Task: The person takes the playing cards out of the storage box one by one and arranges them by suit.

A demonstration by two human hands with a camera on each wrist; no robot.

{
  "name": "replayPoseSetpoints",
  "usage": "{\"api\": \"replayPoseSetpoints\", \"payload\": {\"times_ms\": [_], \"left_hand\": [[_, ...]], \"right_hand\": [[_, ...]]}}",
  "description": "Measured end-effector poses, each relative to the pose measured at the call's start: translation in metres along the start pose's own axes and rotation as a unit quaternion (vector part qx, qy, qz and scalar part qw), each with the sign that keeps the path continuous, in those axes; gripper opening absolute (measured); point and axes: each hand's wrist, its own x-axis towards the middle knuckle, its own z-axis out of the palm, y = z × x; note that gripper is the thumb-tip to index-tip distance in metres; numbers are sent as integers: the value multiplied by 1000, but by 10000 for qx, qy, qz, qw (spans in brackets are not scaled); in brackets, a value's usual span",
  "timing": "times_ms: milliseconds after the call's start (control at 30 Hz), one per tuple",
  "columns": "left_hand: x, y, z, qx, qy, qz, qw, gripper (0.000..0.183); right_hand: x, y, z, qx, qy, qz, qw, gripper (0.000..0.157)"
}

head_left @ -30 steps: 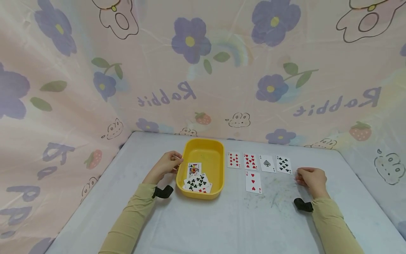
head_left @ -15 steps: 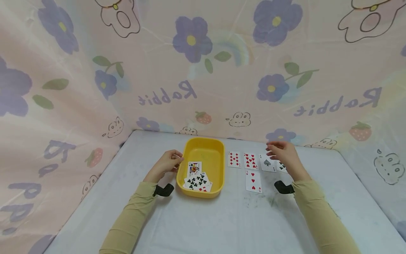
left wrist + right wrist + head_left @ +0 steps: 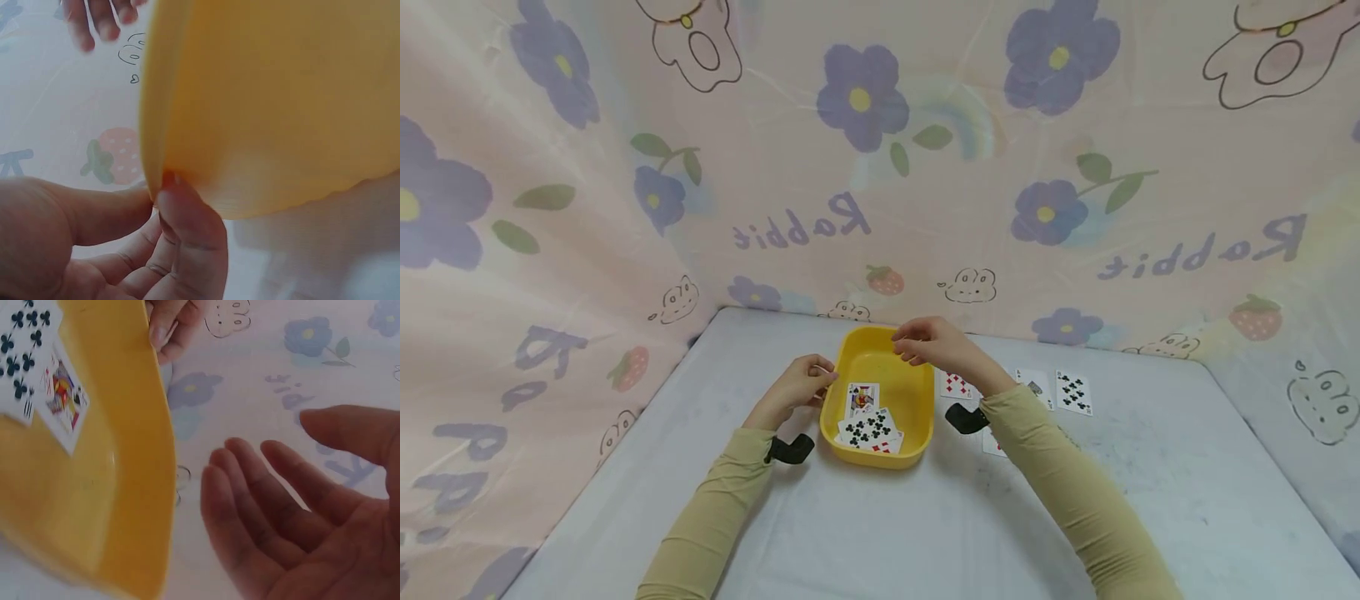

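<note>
A yellow plastic tray (image 3: 867,360) holds several playing cards near its front end. Among them are a face card (image 3: 862,398), a clubs card (image 3: 870,426) and a partly covered red diamonds card. My left hand (image 3: 792,392) pinches the tray's left rim; in the left wrist view the thumb and index finger (image 3: 194,231) meet on that rim. Over the tray's far right corner hovers my right hand (image 3: 946,346). Its fingers (image 3: 265,500) are loosely extended with nothing between them, beside the tray wall in the right wrist view.
Right of the tray, a diamonds card (image 3: 956,386), an ace of spades (image 3: 1036,388) and a clubs card (image 3: 1074,392) lie face up on the white table (image 3: 880,533). My right forearm covers most of the hearts cards. Patterned cloth walls (image 3: 775,167) rise behind.
My right hand has moved left from beside the clubs card, across the row, to over the tray's far corner. The left hand has stayed on the rim.
</note>
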Motion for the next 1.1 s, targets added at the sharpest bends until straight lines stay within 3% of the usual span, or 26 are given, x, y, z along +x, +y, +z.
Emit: {"api": "replayPoseSetpoints", "payload": {"times_ms": [233,400,600,900,1100], "left_hand": [[0,0,1,-10,25,-14,10000,20],[1,-1,1,-30,-9,-2,10000,20],[2,-3,1,-9,-48,60,10000,20],[0,0,1,8,-28,0,10000,19],[0,-1,1,-21,-35,-4,10000,19]], "right_hand": [[28,10,31,200,-748,603,9952,33],[38,20,47,-227,-1252,1120,9855,37],[39,23,55,-739,-1462,1606,9733,36],[35,28,58,-797,-1832,1679,9653,31],[31,26,58,-961,-1785,1750,9635,24]]}}
